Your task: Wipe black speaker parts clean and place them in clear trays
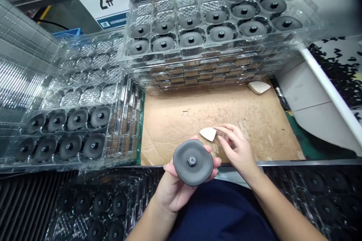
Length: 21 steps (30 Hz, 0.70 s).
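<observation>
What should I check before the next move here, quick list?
1. Round grey disc with black central hub secure in left hand: ok, it rests on the palm and fingers, hub up.
2. Right hand at the white rounded-triangular pad: ok, fingers touch it above the brown cardboard sheet.
3. Disc face free of defects: cannot tell from this view.
4. Unfilled pockets in the left clear plastic tray: ok, several show beyond the discs.
5. Second white pad: ok, it lies at the cardboard's far edge.
</observation>
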Each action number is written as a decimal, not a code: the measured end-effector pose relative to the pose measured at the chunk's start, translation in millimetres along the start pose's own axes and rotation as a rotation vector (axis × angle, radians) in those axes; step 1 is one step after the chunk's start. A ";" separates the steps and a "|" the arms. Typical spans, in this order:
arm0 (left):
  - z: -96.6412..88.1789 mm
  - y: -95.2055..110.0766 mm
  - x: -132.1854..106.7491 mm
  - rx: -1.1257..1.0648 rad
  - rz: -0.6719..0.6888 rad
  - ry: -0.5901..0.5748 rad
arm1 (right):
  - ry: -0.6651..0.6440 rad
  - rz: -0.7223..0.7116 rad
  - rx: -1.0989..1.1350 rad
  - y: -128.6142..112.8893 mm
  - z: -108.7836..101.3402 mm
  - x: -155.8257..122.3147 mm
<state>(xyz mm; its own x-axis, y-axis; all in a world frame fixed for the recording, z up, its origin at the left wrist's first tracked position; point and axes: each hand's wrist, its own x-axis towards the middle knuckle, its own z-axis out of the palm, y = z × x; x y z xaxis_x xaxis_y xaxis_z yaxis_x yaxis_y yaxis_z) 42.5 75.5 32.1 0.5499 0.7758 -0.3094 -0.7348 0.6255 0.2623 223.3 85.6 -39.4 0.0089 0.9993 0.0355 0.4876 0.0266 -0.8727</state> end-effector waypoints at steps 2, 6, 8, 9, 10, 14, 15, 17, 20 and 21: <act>1.7 0.5 0.4 -0.007 -0.006 -0.017 | -0.024 -0.001 0.027 -10.8 -6.0 -9.4; 3.2 0.3 -1.1 0.031 -0.023 -0.002 | -0.118 -0.009 0.083 -22.0 -8.5 -21.6; 0.3 -1.5 -2.5 0.095 -0.004 0.025 | -0.131 0.001 0.100 -21.3 -5.1 -25.2; -2.4 -2.7 -3.0 0.152 0.032 0.035 | -0.131 0.007 0.107 -20.4 -3.2 -26.5; -5.8 -3.9 -3.3 0.240 0.089 0.042 | -0.131 0.013 0.113 -19.6 -1.7 -27.4; -21.0 -6.6 -2.0 0.918 0.472 0.037 | -0.114 0.034 0.130 -20.9 -1.9 -28.6; -23.6 -6.4 -1.4 1.087 0.552 0.024 | -0.102 0.040 0.134 -22.5 -3.5 -28.6; -25.8 -5.3 -0.3 1.311 0.662 -0.014 | -0.068 0.051 0.142 -26.4 -8.0 -28.8; -23.3 -3.2 0.1 1.437 0.748 -0.066 | -0.016 0.064 0.151 -33.8 -15.8 -29.9; -21.9 -2.6 -0.2 1.457 0.761 -0.077 | -0.003 0.067 0.156 -36.6 -18.3 -30.4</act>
<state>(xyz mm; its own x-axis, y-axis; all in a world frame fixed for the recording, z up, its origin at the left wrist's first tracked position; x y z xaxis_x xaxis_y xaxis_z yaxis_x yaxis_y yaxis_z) 35.6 72.0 11.4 0.3099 0.8966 0.3165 0.1166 -0.3662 0.9232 221.2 53.9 0.4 0.0345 0.9991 -0.0262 0.3446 -0.0365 -0.9380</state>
